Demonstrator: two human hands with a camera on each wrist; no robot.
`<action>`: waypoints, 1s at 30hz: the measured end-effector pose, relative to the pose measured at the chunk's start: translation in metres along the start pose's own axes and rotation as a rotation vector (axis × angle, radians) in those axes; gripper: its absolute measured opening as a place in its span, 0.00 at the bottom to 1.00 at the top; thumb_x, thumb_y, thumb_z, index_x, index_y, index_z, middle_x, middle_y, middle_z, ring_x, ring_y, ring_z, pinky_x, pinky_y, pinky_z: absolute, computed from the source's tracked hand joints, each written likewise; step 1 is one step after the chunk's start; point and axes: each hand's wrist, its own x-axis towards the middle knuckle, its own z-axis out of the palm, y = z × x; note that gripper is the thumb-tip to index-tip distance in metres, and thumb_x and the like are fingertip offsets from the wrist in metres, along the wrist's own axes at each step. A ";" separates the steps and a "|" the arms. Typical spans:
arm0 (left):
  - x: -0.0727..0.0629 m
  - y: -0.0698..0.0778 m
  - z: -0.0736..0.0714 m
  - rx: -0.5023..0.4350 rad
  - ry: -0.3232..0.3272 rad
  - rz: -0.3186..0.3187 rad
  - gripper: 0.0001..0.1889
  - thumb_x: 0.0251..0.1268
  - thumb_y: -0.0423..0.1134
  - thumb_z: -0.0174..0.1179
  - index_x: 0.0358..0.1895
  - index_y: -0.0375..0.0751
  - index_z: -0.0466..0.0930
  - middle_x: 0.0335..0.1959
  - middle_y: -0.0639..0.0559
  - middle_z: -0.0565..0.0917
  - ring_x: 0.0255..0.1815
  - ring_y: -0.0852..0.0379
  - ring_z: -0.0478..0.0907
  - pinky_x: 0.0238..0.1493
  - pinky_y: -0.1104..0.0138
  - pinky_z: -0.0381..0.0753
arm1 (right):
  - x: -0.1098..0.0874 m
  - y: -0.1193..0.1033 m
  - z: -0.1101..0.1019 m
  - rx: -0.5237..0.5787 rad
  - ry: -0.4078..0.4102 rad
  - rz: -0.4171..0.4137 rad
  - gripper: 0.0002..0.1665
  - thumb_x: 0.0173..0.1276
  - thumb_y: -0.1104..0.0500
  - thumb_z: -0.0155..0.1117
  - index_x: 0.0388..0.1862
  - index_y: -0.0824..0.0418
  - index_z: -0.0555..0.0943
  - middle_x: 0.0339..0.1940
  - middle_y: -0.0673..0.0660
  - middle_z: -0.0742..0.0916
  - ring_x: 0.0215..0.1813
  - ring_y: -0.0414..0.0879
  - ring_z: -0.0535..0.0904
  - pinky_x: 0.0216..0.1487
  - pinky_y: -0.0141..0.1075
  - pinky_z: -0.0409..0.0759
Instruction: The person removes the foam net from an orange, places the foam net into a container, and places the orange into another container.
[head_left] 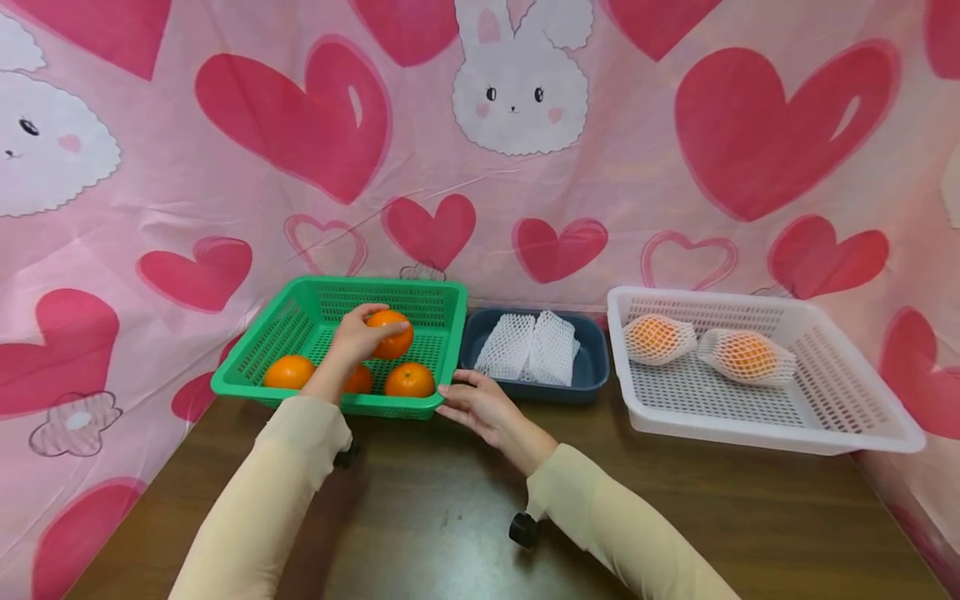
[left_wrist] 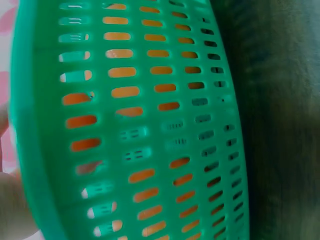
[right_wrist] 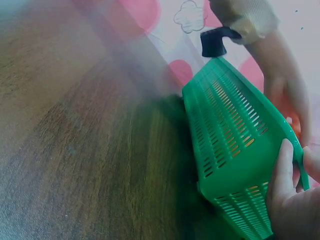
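My left hand grips an orange inside the green basket, fingers behind it and thumb across its front. More oranges lie in that basket: one at the left, one at the front right and one partly hidden by my left wrist. At the basket's front right corner, my right hand pinches the rim, with one finger along the outer wall in the right wrist view. The left wrist view is mostly filled by the slotted basket wall, with orange showing through the slots.
A dark blue tray beside the green basket holds white foam net sleeves. At the right, a white basket contains two oranges in foam nets. All stand on a brown wooden table before a pink patterned cloth.
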 end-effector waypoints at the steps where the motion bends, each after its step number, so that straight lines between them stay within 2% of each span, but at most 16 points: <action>1: 0.003 -0.001 0.002 0.026 0.007 0.008 0.34 0.73 0.47 0.64 0.76 0.36 0.64 0.69 0.31 0.68 0.60 0.38 0.72 0.57 0.54 0.79 | 0.000 0.000 0.000 0.002 0.002 -0.002 0.28 0.77 0.73 0.53 0.73 0.75 0.63 0.50 0.63 0.82 0.41 0.43 0.84 0.61 0.46 0.79; 5: 0.010 -0.005 0.009 0.131 0.039 0.030 0.34 0.72 0.48 0.65 0.74 0.35 0.65 0.68 0.30 0.70 0.59 0.35 0.73 0.59 0.48 0.78 | 0.000 0.001 0.002 0.000 -0.004 -0.012 0.27 0.77 0.73 0.53 0.73 0.75 0.63 0.47 0.61 0.83 0.41 0.43 0.84 0.61 0.48 0.78; 9: 0.016 -0.011 0.016 0.249 0.072 0.034 0.35 0.70 0.48 0.66 0.73 0.34 0.67 0.66 0.30 0.73 0.57 0.35 0.75 0.59 0.47 0.78 | 0.000 0.002 0.003 0.002 -0.005 -0.021 0.27 0.77 0.73 0.54 0.72 0.75 0.63 0.45 0.59 0.83 0.41 0.43 0.83 0.61 0.48 0.79; 17: 0.022 -0.015 0.028 0.398 0.049 0.045 0.34 0.71 0.49 0.65 0.70 0.31 0.68 0.62 0.29 0.76 0.53 0.35 0.75 0.55 0.47 0.79 | -0.001 0.002 0.002 0.008 0.005 -0.030 0.26 0.76 0.73 0.55 0.70 0.75 0.65 0.45 0.60 0.84 0.41 0.45 0.84 0.59 0.48 0.80; 23: 0.025 -0.020 0.029 0.447 0.031 0.043 0.33 0.71 0.48 0.65 0.70 0.30 0.68 0.61 0.28 0.76 0.52 0.35 0.74 0.54 0.47 0.78 | -0.001 0.002 0.003 0.007 0.011 -0.026 0.26 0.77 0.73 0.55 0.71 0.75 0.64 0.48 0.62 0.83 0.42 0.45 0.84 0.60 0.49 0.78; 30: 0.027 -0.019 0.030 0.505 0.000 0.011 0.33 0.71 0.48 0.64 0.68 0.29 0.67 0.59 0.28 0.76 0.52 0.35 0.73 0.56 0.46 0.76 | -0.001 0.002 0.002 0.018 0.014 -0.031 0.26 0.77 0.74 0.54 0.71 0.75 0.64 0.47 0.62 0.84 0.42 0.45 0.84 0.60 0.50 0.78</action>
